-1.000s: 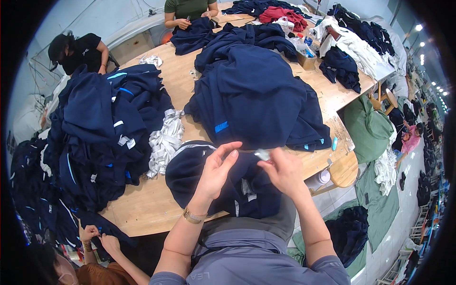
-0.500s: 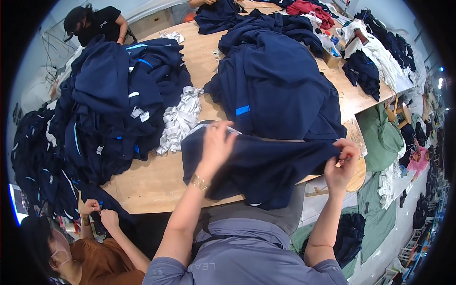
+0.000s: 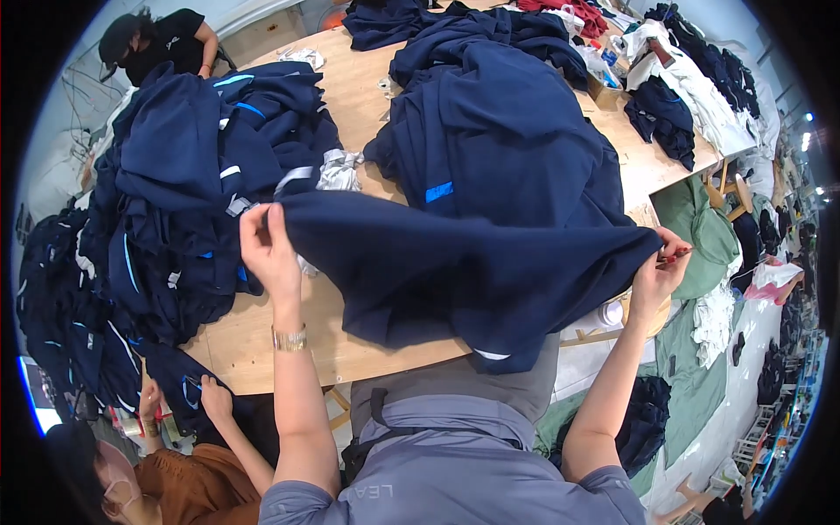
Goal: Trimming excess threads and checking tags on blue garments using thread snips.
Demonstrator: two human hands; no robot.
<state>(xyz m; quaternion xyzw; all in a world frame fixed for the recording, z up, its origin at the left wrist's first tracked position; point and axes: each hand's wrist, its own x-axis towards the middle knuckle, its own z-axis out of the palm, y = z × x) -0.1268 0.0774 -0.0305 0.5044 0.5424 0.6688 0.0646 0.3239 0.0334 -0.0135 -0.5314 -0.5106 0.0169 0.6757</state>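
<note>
Head view: navy cloth (image 3: 464, 280) spans above wooden table's (image 3: 249, 346) near edge, long axis 9-to-3 o'clock; left hand (image 3: 273, 249) pinches 9 end, right hand (image 3: 661, 273) 3 end, neither nearer.

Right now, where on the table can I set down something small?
Bare table shows at the near edge, below the left pile, left of the held cloth. More wood shows between that pile and the middle pile, down to the white bands. The near middle is crowded: the cloth, stretched between the left hand and right hand, hides the wood.
</note>
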